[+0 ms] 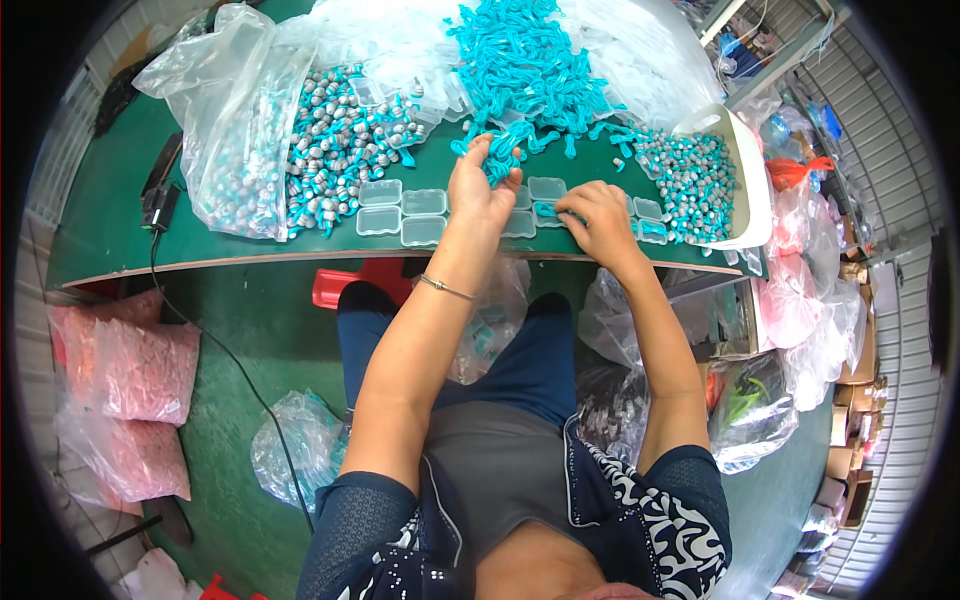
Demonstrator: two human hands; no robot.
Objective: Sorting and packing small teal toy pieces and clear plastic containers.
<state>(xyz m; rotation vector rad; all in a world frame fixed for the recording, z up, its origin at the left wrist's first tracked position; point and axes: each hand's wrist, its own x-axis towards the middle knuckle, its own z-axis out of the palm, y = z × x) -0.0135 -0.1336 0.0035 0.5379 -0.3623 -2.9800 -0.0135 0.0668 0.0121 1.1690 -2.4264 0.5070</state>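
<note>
My left hand (483, 190) is closed around a small bunch of looped teal cords (508, 150), raised above the table's front part. My right hand (600, 218) reaches down to a row of small clear plastic cases, its fingers pinched at a teal cord (547, 210) lying in one open case. Several open cases line the front edge; those on the left, such as one clear case (424, 230), look empty. At the row's right end another case (652, 231) has teal inside. Beyond my hands rises a big heap of teal cords (525, 65).
Small grey-and-teal round pieces (340, 150) are heaped at left beside a clear bag (245, 170) of them. More fill a white bin (748, 180) at right. Clear plastic (640, 60) is piled behind. A black cable (215, 340) hangs off the green table (120, 220).
</note>
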